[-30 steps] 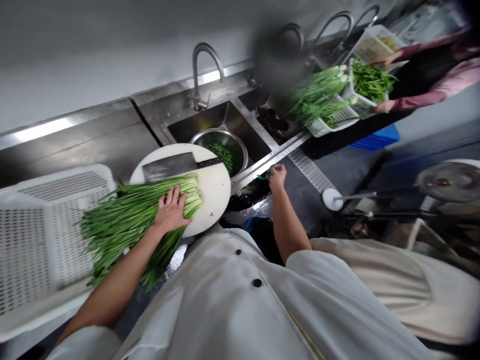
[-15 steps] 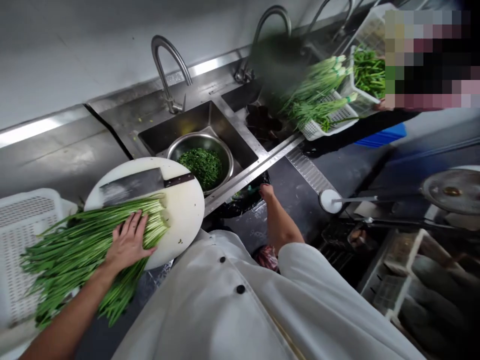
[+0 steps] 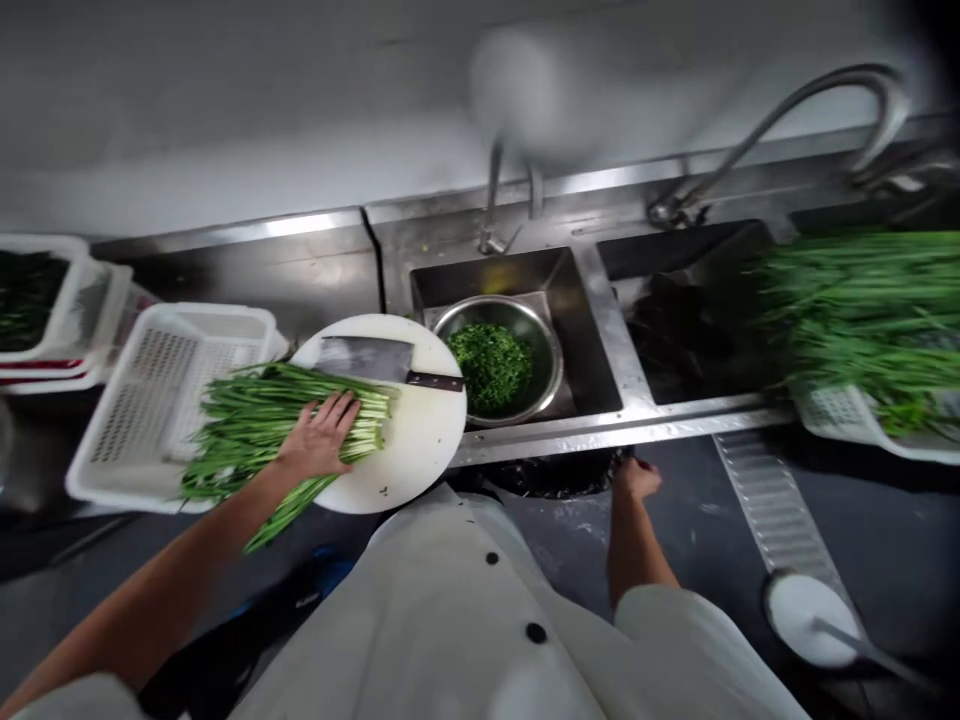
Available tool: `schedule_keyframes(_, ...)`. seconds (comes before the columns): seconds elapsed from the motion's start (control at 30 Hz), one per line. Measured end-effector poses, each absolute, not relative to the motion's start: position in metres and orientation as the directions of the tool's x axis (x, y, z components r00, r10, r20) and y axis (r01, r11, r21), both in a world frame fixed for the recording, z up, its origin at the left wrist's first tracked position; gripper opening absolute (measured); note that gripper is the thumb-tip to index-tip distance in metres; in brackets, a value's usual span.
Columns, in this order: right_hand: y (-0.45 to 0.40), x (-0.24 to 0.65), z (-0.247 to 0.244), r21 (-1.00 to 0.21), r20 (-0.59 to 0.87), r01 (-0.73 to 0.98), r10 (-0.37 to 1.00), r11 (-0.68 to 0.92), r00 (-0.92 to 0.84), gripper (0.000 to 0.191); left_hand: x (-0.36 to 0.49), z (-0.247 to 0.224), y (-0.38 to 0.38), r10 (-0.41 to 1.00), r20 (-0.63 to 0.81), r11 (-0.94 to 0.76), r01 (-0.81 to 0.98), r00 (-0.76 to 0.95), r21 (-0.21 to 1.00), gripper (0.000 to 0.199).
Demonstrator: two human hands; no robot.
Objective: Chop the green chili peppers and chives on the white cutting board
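My left hand (image 3: 321,438) lies flat, fingers stretched out, on a bunch of long green chives (image 3: 251,425). Their pale cut ends rest on a round white cutting board (image 3: 420,450), while the leafy ends hang over its left side. A cleaver (image 3: 367,358) with a dark riveted handle lies behind the chives on the board. My right hand (image 3: 637,480) is low in front of the sink, its fingers closed at the edge of a black plastic bag (image 3: 559,475). Chopped greens (image 3: 491,368) fill part of a steel bowl (image 3: 553,345) in the sink.
A white perforated basket (image 3: 142,400) stands left of the board, with a tub of dark greens (image 3: 30,300) farther left. Another basket (image 3: 840,415) heaped with long green stalks (image 3: 870,310) is at right. A faucet (image 3: 787,120) arches over the steel sinks (image 3: 630,380).
My view has swung left, bringing the left baskets into sight and taking the other person out of it. Both hands stay in place, at the chives and the bag's edge.
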State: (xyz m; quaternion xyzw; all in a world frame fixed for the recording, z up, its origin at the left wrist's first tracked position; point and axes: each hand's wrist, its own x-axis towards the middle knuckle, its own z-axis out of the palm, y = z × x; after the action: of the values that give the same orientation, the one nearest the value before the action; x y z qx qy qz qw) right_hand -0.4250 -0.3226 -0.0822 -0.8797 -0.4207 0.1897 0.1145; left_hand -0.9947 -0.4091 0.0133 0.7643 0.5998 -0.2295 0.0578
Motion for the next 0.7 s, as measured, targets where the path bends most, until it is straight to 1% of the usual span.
schedule_keyframes(0.07,-0.319,-0.435,-0.076,-0.330,-0.190,0.716,0.786,-0.615,0.588,0.055,-0.993,0.014,-0.409,0.869,-0.457,-0.299,0.937,0.189,-0.181,0.115)
schedule_keyframes(0.13,-0.312,-0.469,-0.069,-0.360,-0.172,0.766,0.845,-0.533,0.507,0.056,-0.995,0.013,-0.407,0.846,-0.493,-0.320,0.933,0.202,-0.167,0.119)
schedule_keyframes(0.17,-0.308,-0.496,-0.065,-0.397,-0.173,0.811,0.903,-0.429,0.393,0.053,-0.996,0.012,-0.405,0.834,-0.510,-0.332,0.930,0.211,-0.159,0.121)
schedule_keyframes(0.2,-0.305,-0.530,-0.059,-0.441,-0.176,0.841,0.949,-0.314,0.262,0.046,-0.997,0.010,-0.404,0.822,-0.525,-0.345,0.927,0.222,-0.149,0.123)
schedule_keyframes(0.23,-0.302,-0.569,-0.053,-0.493,-0.165,0.860,0.985,-0.133,0.058,0.040,-0.999,0.009,-0.403,0.812,-0.535,-0.359,0.923,0.235,-0.138,0.123)
schedule_keyframes(0.27,-0.298,-0.610,-0.047,-0.507,-0.115,0.842,0.953,0.185,-0.279,0.042,-1.000,0.008,-0.401,0.805,-0.538,-0.371,0.920,0.250,-0.128,0.123)
schedule_keyframes(0.3,-0.295,-0.650,-0.042,-0.521,-0.082,0.786,0.898,0.332,-0.433,0.040,-1.001,0.008,-0.400,0.801,-0.536,-0.382,0.917,0.265,-0.117,0.122)
schedule_keyframes(0.33,-0.290,-0.688,-0.037,-0.515,-0.062,0.744,0.848,0.425,-0.527,0.042,-1.002,0.007,-0.399,0.802,-0.529,-0.388,0.916,0.278,-0.105,0.121)
schedule_keyframes(0.37,-0.285,-0.720,-0.033,-0.451,-0.075,0.718,0.779,0.531,-0.623,0.047,-1.003,0.007,-0.398,0.805,-0.519,-0.388,0.917,0.288,-0.092,0.120)
schedule_keyframes(0.43,-0.273,-0.764,-0.027,-0.345,-0.145,0.712,0.715,0.612,-0.684,0.052,-1.006,0.006,-0.396,0.812,-0.501,-0.376,0.925,0.299,-0.058,0.119)
schedule_keyframes(0.5,-0.263,-0.779,-0.024,-0.273,-0.211,0.719,0.690,0.639,-0.693,0.056,-1.009,0.004,-0.392,0.814,-0.491,-0.363,0.932,0.312,-0.010,0.119)
schedule_keyframes(0.6,-0.262,-0.763,-0.020,-0.247,-0.290,0.741,0.682,0.624,-0.671,0.060,-1.013,0.003,-0.383,0.796,-0.487,-0.384,0.922,0.359,0.050,0.118)
schedule_keyframes(0.7,-0.286,-0.725,-0.010,-0.276,-0.363,0.818,0.734,0.504,-0.574,0.063,-1.013,0.001,-0.372,0.785,-0.473,-0.426,0.903,0.402,0.060,0.116)
